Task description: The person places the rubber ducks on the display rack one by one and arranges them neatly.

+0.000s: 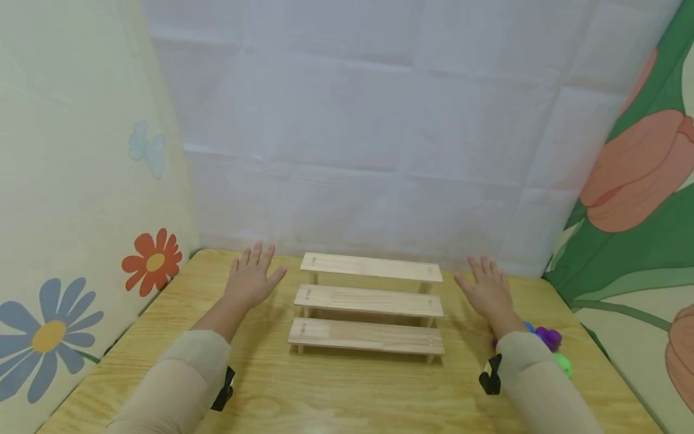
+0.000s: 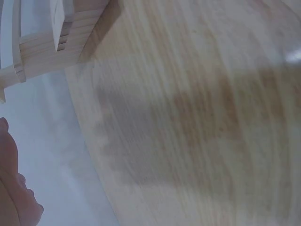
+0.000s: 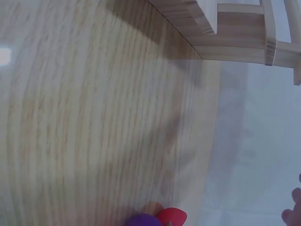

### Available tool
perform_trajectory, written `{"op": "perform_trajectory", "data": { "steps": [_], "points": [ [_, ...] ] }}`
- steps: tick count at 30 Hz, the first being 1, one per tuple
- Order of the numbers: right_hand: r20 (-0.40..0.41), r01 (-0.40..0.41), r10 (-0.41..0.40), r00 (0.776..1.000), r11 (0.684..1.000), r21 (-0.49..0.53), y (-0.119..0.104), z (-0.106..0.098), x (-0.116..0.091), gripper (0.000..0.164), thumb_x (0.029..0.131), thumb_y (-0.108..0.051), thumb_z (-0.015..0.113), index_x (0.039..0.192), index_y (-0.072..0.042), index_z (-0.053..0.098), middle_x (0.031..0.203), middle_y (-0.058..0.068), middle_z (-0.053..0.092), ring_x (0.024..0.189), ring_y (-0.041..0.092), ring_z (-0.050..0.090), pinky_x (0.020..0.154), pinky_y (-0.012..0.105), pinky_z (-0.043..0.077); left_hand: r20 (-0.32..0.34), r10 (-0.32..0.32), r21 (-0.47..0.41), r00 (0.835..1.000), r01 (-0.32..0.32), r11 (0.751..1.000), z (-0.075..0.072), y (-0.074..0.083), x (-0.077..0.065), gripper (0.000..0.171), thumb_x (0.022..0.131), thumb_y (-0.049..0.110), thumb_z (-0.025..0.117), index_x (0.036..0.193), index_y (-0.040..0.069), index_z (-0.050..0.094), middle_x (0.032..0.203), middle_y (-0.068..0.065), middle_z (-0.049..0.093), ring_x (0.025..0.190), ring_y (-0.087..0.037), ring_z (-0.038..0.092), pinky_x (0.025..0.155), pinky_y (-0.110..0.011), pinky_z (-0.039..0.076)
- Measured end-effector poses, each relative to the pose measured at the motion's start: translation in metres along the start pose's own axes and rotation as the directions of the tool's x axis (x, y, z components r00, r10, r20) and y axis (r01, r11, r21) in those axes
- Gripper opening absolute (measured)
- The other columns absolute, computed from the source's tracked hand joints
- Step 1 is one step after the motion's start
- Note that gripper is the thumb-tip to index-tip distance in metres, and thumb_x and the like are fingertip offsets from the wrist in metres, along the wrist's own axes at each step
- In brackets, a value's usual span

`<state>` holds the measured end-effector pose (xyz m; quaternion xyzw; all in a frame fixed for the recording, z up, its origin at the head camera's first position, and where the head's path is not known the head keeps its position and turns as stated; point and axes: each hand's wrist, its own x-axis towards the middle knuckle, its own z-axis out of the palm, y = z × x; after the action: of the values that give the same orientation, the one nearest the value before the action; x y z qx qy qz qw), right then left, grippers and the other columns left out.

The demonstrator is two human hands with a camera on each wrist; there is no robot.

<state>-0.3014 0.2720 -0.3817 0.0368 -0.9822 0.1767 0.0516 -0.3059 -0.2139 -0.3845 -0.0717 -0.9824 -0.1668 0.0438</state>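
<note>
A three-tier wooden step rack (image 1: pixel 368 301) stands on the table between the two hands, its steps bare. To its left, my left hand (image 1: pixel 251 282) is held over the table with fingers straight and spread, holding nothing. My right hand (image 1: pixel 487 289) hovers on the rack's right side, also with fingers extended and nothing in it. In the left wrist view the fingers (image 2: pixel 19 188) show at the lower left edge, apart from the rack (image 2: pixel 51 56). The right wrist view catches only some fingertips (image 3: pixel 294 209) at its right edge.
Beside the right forearm sit colourful rounded objects, one purple (image 1: pixel 550 339) and one green (image 1: pixel 564 364), partly hidden by the sleeve. A red one (image 3: pixel 172 216) shows in the right wrist view. White cloth (image 1: pixel 352 132) hangs behind the table (image 1: pixel 347 398); flowered panels flank it.
</note>
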Motion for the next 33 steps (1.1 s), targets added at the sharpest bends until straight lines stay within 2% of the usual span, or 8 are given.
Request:
{"op": "perform_trajectory", "data": {
  "steps": [5, 10, 14, 18, 25, 30, 33],
  "points": [
    [-0.025, 0.026, -0.025, 0.999, 0.999, 0.019, 0.007, 0.002, -0.011, 0.075, 0.102, -0.051, 0.039, 0.155, 0.0, 0.02, 0.159, 0.033, 0.007, 0.147, 0.05, 0.008, 0.117, 0.066, 0.009, -0.044, 0.079, -0.052, 0.996, -0.082, 0.995, 0.01, -0.003, -0.012, 0.074, 0.104, 0.048, 0.037, 0.155, -0.002, 0.016, 0.158, -0.034, 0.009, 0.144, -0.055, 0.01, 0.115, -0.07, 0.011],
    [-0.073, 0.027, -0.021, 0.997, 0.997, 0.079, 0.013, 0.0, -0.024, 0.075, 0.101, -0.047, 0.047, 0.153, 0.001, 0.024, 0.158, 0.033, 0.013, 0.144, 0.053, 0.016, 0.115, 0.067, 0.018, -0.042, 0.108, -0.233, 0.993, -0.115, 0.966, 0.019, -0.003, -0.026, 0.076, 0.103, 0.046, 0.042, 0.155, -0.002, 0.015, 0.159, -0.033, 0.008, 0.144, -0.055, 0.013, 0.113, -0.071, 0.016],
    [-0.085, 0.021, -0.01, 0.996, 0.992, 0.127, 0.016, -0.001, -0.034, 0.076, 0.1, -0.049, 0.048, 0.153, 0.001, 0.025, 0.157, 0.033, 0.017, 0.143, 0.053, 0.019, 0.114, 0.068, 0.021, -0.036, 0.104, -0.358, 0.994, -0.11, 0.927, 0.027, -0.003, -0.038, 0.079, 0.102, 0.049, 0.043, 0.155, -0.001, 0.015, 0.16, -0.031, 0.009, 0.145, -0.053, 0.013, 0.113, -0.07, 0.017],
    [-0.093, 0.027, -0.012, 0.996, 0.986, 0.167, 0.02, -0.003, -0.045, 0.077, 0.1, -0.049, 0.048, 0.152, 0.004, 0.025, 0.156, 0.032, 0.022, 0.142, 0.052, 0.022, 0.115, 0.065, 0.021, -0.029, 0.098, -0.449, 0.995, -0.1, 0.888, 0.034, -0.002, -0.049, 0.077, 0.102, 0.045, 0.047, 0.155, -0.002, 0.014, 0.161, -0.029, 0.013, 0.145, -0.052, 0.014, 0.113, -0.069, 0.02],
    [-0.105, 0.018, 0.008, 0.994, 0.97, 0.244, 0.028, -0.008, -0.064, 0.076, 0.099, -0.048, 0.051, 0.151, 0.003, 0.028, 0.154, 0.031, 0.028, 0.141, 0.052, 0.025, 0.113, 0.066, 0.024, -0.008, 0.083, -0.523, 0.996, -0.075, 0.849, 0.044, 0.001, -0.061, 0.076, 0.102, 0.042, 0.048, 0.156, 0.0, 0.014, 0.16, -0.029, 0.016, 0.143, -0.053, 0.019, 0.108, -0.07, 0.028],
    [-0.086, -0.025, 0.05, 0.995, 0.964, 0.263, 0.033, -0.011, -0.079, 0.075, 0.099, -0.049, 0.051, 0.151, 0.0, 0.029, 0.155, 0.03, 0.027, 0.141, 0.052, 0.025, 0.11, 0.069, 0.026, 0.027, 0.066, -0.574, 0.997, -0.038, 0.818, 0.046, 0.003, -0.065, 0.074, 0.103, 0.038, 0.049, 0.156, 0.0, 0.014, 0.16, -0.029, 0.016, 0.143, -0.053, 0.021, 0.109, -0.07, 0.027],
    [-0.063, -0.063, 0.083, 0.995, 0.961, 0.27, 0.037, -0.012, -0.089, 0.077, 0.099, -0.052, 0.049, 0.153, -0.002, 0.027, 0.156, 0.029, 0.025, 0.14, 0.054, 0.025, 0.108, 0.071, 0.026, 0.053, 0.08, -0.604, 0.995, -0.032, 0.797, 0.048, 0.005, -0.068, 0.074, 0.103, 0.037, 0.049, 0.156, 0.0, 0.013, 0.16, -0.028, 0.015, 0.143, -0.054, 0.018, 0.11, -0.07, 0.025]
  ]
}}
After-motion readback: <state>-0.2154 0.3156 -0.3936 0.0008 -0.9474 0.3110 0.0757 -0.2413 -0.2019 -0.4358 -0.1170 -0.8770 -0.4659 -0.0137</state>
